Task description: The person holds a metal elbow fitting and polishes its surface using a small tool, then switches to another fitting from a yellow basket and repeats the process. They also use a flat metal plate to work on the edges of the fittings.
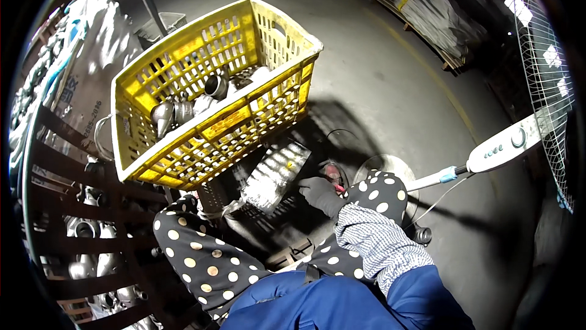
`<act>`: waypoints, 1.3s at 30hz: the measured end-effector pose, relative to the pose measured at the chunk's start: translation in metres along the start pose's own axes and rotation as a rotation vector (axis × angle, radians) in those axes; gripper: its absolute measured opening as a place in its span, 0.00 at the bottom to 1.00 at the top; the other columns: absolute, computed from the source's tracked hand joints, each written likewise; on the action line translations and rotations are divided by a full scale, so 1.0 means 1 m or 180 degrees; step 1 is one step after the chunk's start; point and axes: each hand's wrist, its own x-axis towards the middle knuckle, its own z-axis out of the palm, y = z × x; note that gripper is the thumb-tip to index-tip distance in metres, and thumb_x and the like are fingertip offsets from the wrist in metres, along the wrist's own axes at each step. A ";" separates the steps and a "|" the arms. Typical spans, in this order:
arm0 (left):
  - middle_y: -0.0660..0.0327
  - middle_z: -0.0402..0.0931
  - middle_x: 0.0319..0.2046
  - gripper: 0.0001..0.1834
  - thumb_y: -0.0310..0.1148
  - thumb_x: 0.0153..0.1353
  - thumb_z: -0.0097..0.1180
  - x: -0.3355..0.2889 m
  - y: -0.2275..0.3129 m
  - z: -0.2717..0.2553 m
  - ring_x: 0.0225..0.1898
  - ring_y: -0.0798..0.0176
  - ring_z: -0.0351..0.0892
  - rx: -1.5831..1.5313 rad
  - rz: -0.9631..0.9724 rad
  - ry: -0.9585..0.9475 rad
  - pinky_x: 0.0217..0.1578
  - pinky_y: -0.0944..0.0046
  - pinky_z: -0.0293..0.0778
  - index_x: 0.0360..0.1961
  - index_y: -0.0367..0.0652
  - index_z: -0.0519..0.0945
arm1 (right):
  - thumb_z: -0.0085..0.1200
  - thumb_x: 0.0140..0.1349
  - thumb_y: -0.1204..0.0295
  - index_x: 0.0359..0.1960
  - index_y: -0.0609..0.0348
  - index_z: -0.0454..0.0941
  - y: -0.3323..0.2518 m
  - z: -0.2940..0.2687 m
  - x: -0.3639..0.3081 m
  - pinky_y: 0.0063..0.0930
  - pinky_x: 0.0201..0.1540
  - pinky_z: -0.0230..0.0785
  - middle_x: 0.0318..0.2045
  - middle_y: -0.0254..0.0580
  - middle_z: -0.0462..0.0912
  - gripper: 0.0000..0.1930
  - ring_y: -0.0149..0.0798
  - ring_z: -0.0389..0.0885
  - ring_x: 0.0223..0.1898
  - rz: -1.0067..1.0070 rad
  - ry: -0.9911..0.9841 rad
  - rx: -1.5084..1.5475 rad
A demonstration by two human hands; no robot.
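Observation:
My right hand [321, 195], in a dark grey glove, reaches low in front of my knees; a blue sleeve and a checked oversleeve cover the arm. Its fingers point down into shadow, so their grip cannot be made out. Just left of it lies a pale, crumpled plastic-looking bag [268, 182], striped by light through the crate. A small red item [334, 176] shows right beside the hand. My left hand is not in view. Ahead stands a yellow slatted plastic crate [223, 123], holding several grey metal pipe fittings [177, 113].
At the left, a brown slatted bin [73, 226] holds more metal fittings. A floor fan [506, 147] with a wire guard stands to the right, its base near my knee. A dark round part [422, 235] lies on the floor. Wrapped goods [436, 18] sit on a pallet farther off.

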 end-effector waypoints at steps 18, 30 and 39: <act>0.47 0.55 0.64 0.45 0.50 0.48 0.61 -0.085 0.059 0.310 0.65 0.42 0.52 -0.2089 -0.1650 -0.0942 0.62 0.52 0.54 0.66 0.47 0.58 | 0.50 0.56 0.65 0.41 0.52 0.81 -0.003 -0.007 0.019 0.40 0.44 0.70 0.37 0.50 0.82 0.14 0.51 0.79 0.42 0.0324 0.0594 -0.0129; 0.55 0.43 0.69 0.54 0.59 0.41 0.63 -0.097 0.094 0.355 0.69 0.44 0.38 0.0265 -0.0747 -0.1495 0.64 0.41 0.44 0.66 0.47 0.53 | 0.48 0.55 0.66 0.41 0.61 0.79 -0.028 -0.035 0.032 0.38 0.46 0.71 0.40 0.52 0.81 0.15 0.52 0.78 0.46 0.1214 0.0093 -0.0930; 0.53 0.54 0.65 0.32 0.46 0.55 0.48 -0.082 0.099 0.347 0.64 0.46 0.53 0.0230 -0.0751 -0.1173 0.61 0.44 0.52 0.60 0.45 0.64 | 0.48 0.57 0.67 0.39 0.62 0.80 -0.023 -0.042 0.047 0.36 0.44 0.73 0.41 0.50 0.81 0.14 0.51 0.79 0.45 0.1188 -0.0380 -0.1405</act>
